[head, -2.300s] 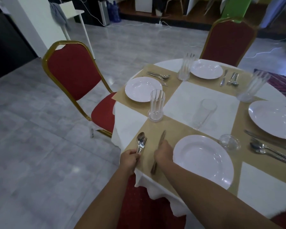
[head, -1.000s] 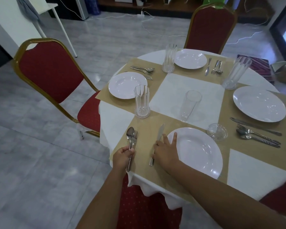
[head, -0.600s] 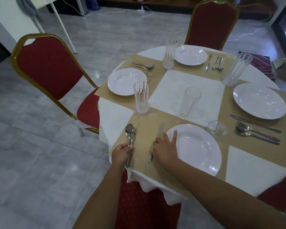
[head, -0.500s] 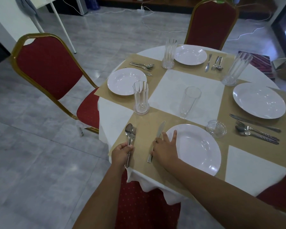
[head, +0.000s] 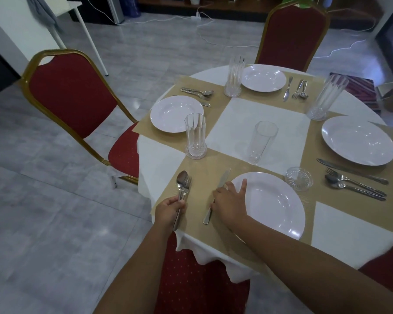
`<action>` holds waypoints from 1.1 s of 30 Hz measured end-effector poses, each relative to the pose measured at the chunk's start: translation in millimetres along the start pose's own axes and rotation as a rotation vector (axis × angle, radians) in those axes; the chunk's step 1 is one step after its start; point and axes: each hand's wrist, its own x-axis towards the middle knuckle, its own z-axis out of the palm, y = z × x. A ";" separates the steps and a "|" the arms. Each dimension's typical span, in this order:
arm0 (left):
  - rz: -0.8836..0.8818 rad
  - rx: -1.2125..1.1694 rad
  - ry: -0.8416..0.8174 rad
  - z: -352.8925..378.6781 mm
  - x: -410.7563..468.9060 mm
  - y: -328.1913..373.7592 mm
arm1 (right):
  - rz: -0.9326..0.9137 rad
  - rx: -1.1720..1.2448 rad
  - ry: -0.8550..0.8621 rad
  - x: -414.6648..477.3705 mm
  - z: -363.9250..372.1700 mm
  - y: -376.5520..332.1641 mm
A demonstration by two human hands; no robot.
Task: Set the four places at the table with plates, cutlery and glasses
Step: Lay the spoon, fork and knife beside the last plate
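On the near tan placemat (head: pixel 204 175) my left hand (head: pixel 169 210) grips the handles of a spoon and fork (head: pixel 183 183) lying together. My right hand (head: pixel 229 200) rests on the mat with fingers spread, touching the left rim of the near white plate (head: pixel 272 200) and lying over the knife (head: pixel 216 196). Three other white plates sit at the left (head: pixel 176 114), far (head: pixel 263 77) and right (head: pixel 358 140) places, each with cutlery beside it. Tall glasses stand at the left place (head: pixel 195 139), the far place (head: pixel 234 77), the right place (head: pixel 325 97) and the table's middle (head: pixel 262 142).
A small glass dish (head: pixel 299 178) sits right of the near plate. Red chairs with gold frames stand at the left (head: pixel 75 98), far side (head: pixel 293 35) and below me (head: pixel 197 279). The round table carries a white cloth (head: pixel 261 116). Cables lie on the grey floor.
The view shifted as my head moved, with the table now more centred. My right hand went from lying on the knife to touching the plate's rim. My left hand kept hold of the spoon and fork.
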 end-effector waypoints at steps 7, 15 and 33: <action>-0.027 -0.099 -0.124 10.4 -14.1 13.0 | 0.246 0.759 -0.037 25.3 -19.9 -4.1; -0.059 -0.188 -0.192 26.0 -22.6 19.7 | 0.385 1.140 -0.130 38.2 -24.5 -19.5; -0.026 -0.029 -0.012 30.8 8.3 37.8 | 0.652 1.551 -0.204 72.3 -24.5 -21.9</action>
